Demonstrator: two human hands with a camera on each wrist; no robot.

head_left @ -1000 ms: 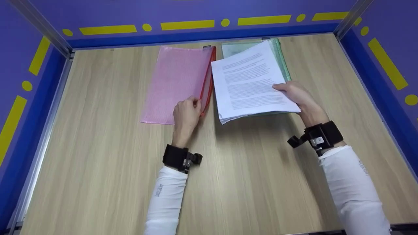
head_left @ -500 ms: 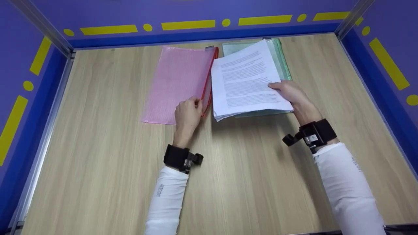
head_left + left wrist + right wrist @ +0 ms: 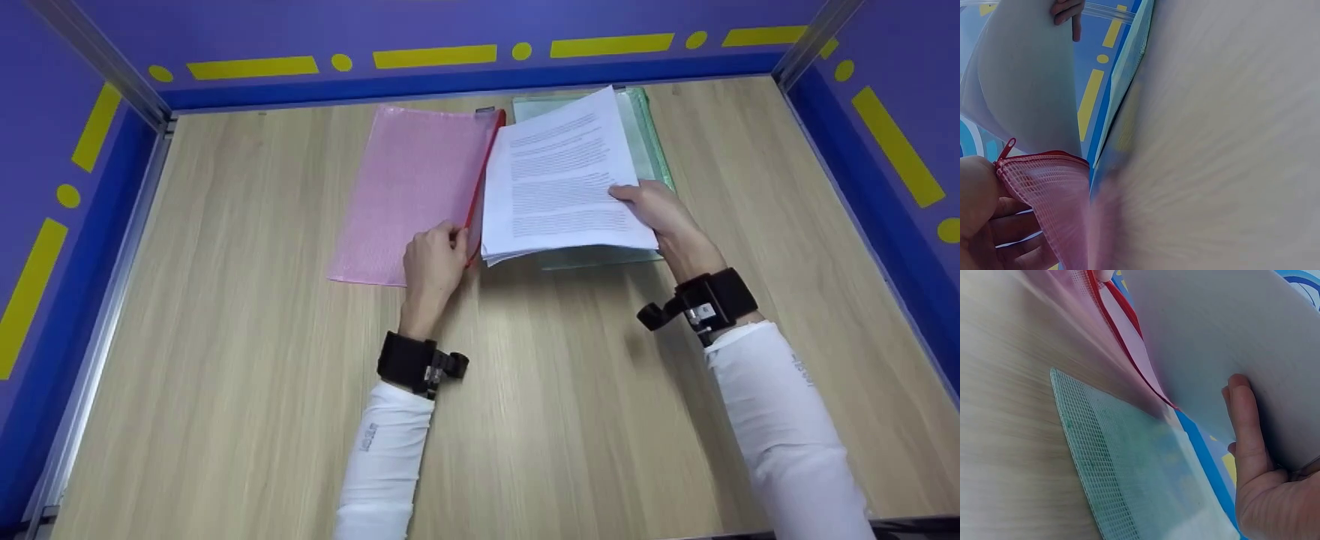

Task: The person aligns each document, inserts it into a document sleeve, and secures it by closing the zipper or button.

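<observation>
My left hand [image 3: 435, 259] pinches the near corner of the pink mesh zipper pouch [image 3: 420, 180] by its red-edged opening. In the left wrist view the red zipper pull [image 3: 1008, 147] stands up beside the thumb, and the pouch mouth gapes. A stack of printed paper sheets [image 3: 562, 180] is held by my right hand [image 3: 664, 214], thumb on top and fingers underneath. Its left edge is at the pouch's open side; in the right wrist view the sheets [image 3: 1224, 337] reach to the red-edged mouth. How far in they are, I cannot tell.
Under the raised sheets, a green mesh zipper pouch [image 3: 649, 142] lies on the wooden table [image 3: 525, 420], partly hidden. Blue-purple panels [image 3: 420, 22] with yellow marks wall in the table at the back and both sides.
My right hand has carried the sheets leftward and slightly away from me, up to the pink pouch's opening. The left hand keeps its pinch, and the pouch has shifted slightly right.
</observation>
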